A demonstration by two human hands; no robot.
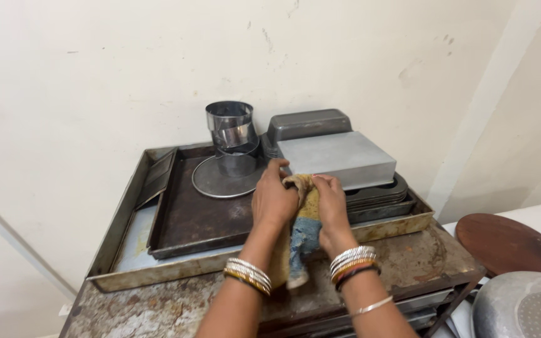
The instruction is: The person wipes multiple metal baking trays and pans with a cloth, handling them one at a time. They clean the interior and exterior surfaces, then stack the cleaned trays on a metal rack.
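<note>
A rusty metal surface (pixel 408 263) stands against a pale wall (pixel 95 75). On it lies a big shallow tray (pixel 120 231), and inside that a dark baking sheet (pixel 195 219). A square silver tin (pixel 336 156) sits upside down on a stack of dark pans (pixel 380 197) at the right end of the big tray, with a grey loaf pan (pixel 308 123) behind it. Left of the square tin, shiny metal rings (pixel 231 128) are piled on a round flat disc (pixel 220 178). A yellow and blue cloth (pixel 302 219) is bunched against the near left corner of the square tin and hangs down toward the surface. The left hand (pixel 273 199) grips the cloth with fingers curled around its top. The right hand (pixel 332 203) presses the cloth from the other side, fingers closed on it. Both wrists carry bangles (pixel 353 260).
</note>
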